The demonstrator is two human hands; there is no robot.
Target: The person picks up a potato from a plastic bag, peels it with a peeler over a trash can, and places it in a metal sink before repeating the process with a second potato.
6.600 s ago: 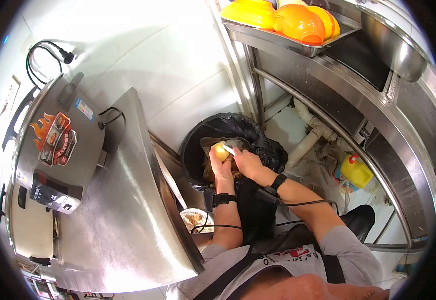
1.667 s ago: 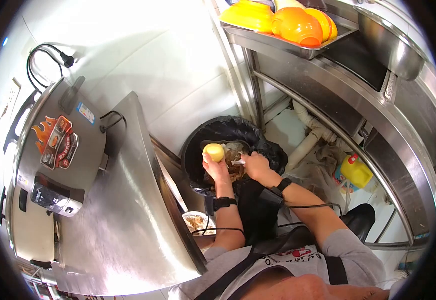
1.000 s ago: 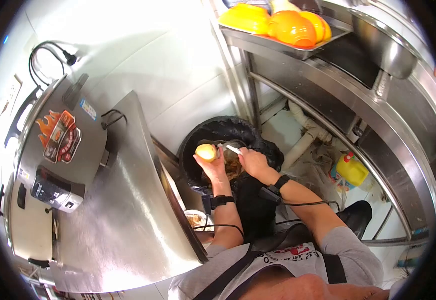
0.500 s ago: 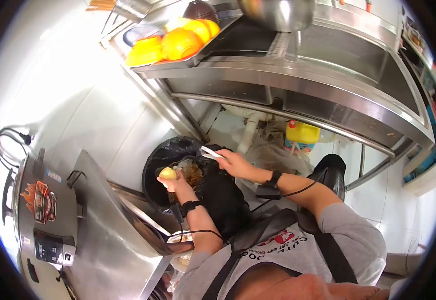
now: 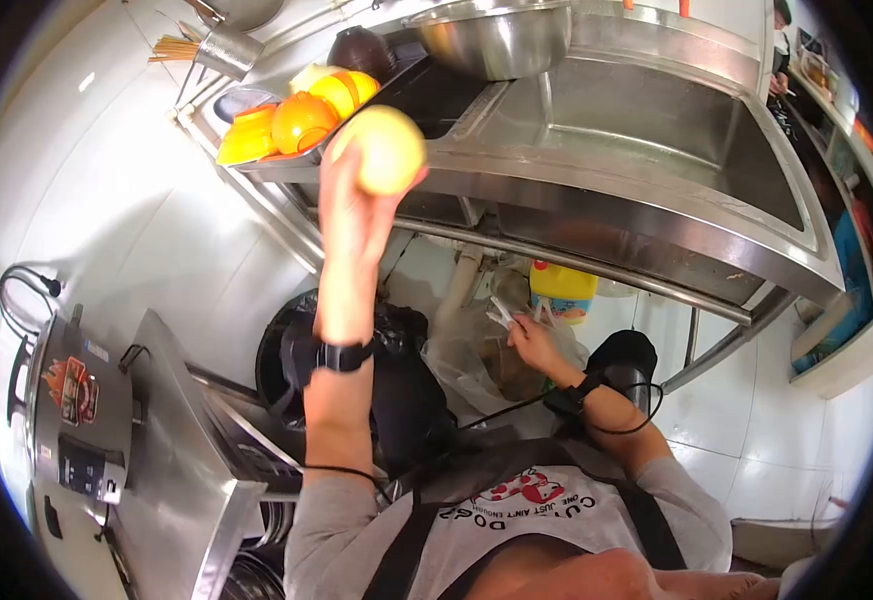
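My left hand (image 5: pixel 345 215) is raised in front of the sink counter's front edge, its fingers closed round a pale yellow peeled potato (image 5: pixel 393 150). The potato is slightly blurred. Lower and to the right, my right hand (image 5: pixel 539 345) grips a white peeler (image 5: pixel 501 312) that sticks out past the fingers. Below my left forearm stands a black-lined trash bin (image 5: pixel 282 345), partly hidden by the arm. A clear plastic bag (image 5: pixel 467 355) lies near my right hand.
Orange bowls (image 5: pixel 304 122) sit on a tray at the counter's left end, beyond the potato. A steel basin (image 5: pixel 497 40) rests by the sink (image 5: pixel 647 120). Under the counter is a yellow jug (image 5: pixel 563 285). A steel table (image 5: pixel 182 430) and a grey cooker (image 5: pixel 77 410) stand at left.
My left hand has lifted the potato from over the trash bin up to the counter's edge. My right hand has moved right and slightly down with the peeler. The view has shifted a little.
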